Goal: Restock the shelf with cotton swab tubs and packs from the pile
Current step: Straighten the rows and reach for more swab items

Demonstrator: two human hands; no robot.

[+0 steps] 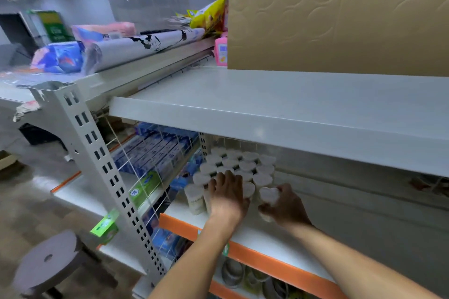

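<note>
Two hands are working among cotton swab tubs on a white shelf with an orange front strip.

A grey stool (47, 258) is standing at far left, with blue boxes (155, 153) sitting behind a wire divider. The left hand (228, 193) is lying over the tub cluster (239, 165) on the shelf (255, 238), fingers curling down around a tub there. Just right, the right hand (285, 205) is gripping one heart-lidded tub (268, 195), fingers wrapping its side.
</note>
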